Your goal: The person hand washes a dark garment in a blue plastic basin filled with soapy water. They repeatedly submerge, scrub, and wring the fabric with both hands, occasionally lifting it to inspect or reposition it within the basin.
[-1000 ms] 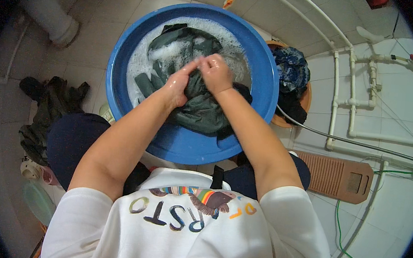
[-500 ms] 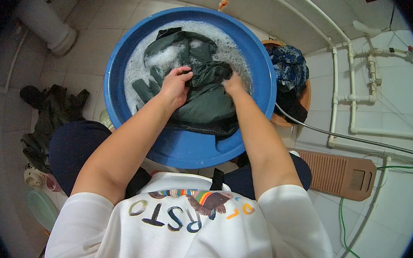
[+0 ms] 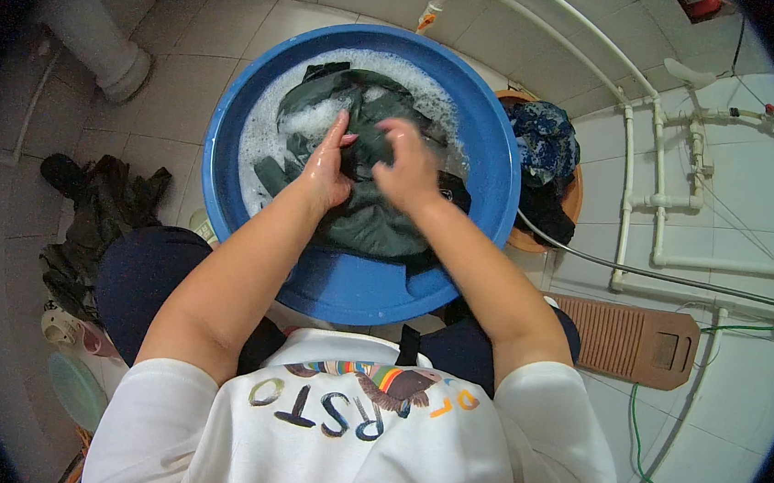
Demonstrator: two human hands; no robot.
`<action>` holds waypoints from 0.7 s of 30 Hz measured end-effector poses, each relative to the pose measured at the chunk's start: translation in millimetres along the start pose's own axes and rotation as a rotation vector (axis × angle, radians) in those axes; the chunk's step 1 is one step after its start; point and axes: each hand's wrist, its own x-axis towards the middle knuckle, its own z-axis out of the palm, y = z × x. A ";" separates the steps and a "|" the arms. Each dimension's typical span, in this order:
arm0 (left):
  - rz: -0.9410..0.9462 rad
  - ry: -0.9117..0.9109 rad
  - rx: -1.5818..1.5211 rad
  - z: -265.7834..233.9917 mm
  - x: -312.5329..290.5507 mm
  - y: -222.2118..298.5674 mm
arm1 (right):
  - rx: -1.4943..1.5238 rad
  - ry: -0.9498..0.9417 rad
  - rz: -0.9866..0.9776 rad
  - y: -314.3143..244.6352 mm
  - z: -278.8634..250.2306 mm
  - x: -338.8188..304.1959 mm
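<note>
A large round blue basin (image 3: 497, 164) in front of me holds sudsy water. In it lies a wet dark green garment (image 3: 365, 226), partly under white foam (image 3: 310, 117). My left hand (image 3: 326, 167) is over the garment's middle, its fingers stretched out and the thumb apart. Opposite it, my right hand (image 3: 409, 165) is raised over the cloth with bent fingers, smeared by motion. No cloth shows clearly in either hand. Whether the hands touch the garment below them cannot be made out.
An orange-brown tub (image 3: 573, 198) with dark and blue patterned clothes (image 3: 543, 140) stands right of the basin. A grey hose (image 3: 642, 270) crosses there. A brown washboard (image 3: 622, 340) lies at my right knee. Dark clothing (image 3: 104, 217) lies on the left floor tiles. White pipes (image 3: 626, 189) line the wall.
My right hand has come off the bunched dark cloth at the right and moved left, toward my left hand. The bunched cloth has spread flatter. The left hand's fingers have straightened.
</note>
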 end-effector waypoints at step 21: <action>0.124 -0.073 0.136 -26.0 10.9 -19.9 | 0.172 0.063 -0.102 -49.3 24.2 -7.6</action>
